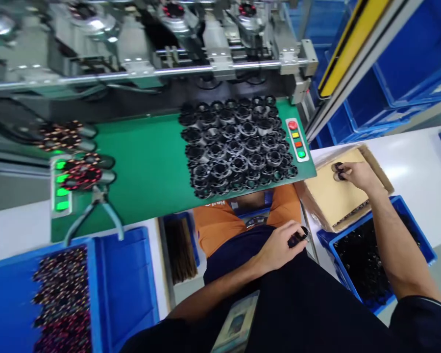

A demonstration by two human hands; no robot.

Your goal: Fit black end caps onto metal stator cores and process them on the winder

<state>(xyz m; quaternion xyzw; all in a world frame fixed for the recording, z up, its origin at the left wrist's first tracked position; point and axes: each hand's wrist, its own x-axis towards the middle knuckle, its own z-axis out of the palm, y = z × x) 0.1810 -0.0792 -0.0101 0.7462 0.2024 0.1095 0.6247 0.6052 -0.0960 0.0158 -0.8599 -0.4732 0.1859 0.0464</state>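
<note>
My left hand (279, 245), in front of my lap, is closed around a black ring-shaped part (297, 239); the fingers cover much of it. Off to the right, my right hand (358, 175) pinches at small dark cylindrical parts (338, 166). These sit on the tan cardboard sheet (338, 196) of an open carton. Whether the fingers hold one or both of them I cannot tell. Rows of black ring-shaped parts (238, 147) stand close together on the green work surface (143, 166), ahead of my left hand.
Pliers (97, 211) lie at the green surface's left end beside copper-wound parts (83, 174). Button panels (297, 139) flank it. A machine with a metal rail (169, 71) runs behind. Blue bins with wound parts (62, 289) and black parts (371, 260) stand left and right.
</note>
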